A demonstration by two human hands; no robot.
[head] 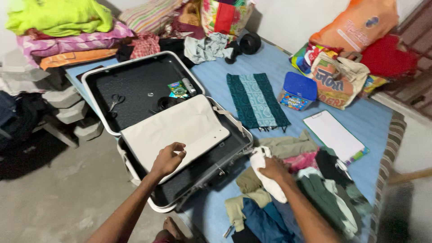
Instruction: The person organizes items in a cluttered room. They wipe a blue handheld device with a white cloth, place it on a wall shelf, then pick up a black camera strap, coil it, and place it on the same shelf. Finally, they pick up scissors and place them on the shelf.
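here, right hand (274,168) seemingly gripping crumpled white cloth (268,179)

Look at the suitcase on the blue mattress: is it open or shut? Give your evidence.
Open. The suitcase lies with both halves flat; scissors rest in the far half, and a cream divider flap covers the near half.

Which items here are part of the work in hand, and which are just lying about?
In hand:
- open suitcase
- cream divider flap under left hand
- white cloth held by right hand
- clothes pile

Lying about:
- green striped mat
- blue box
- clipboard
- printed bag
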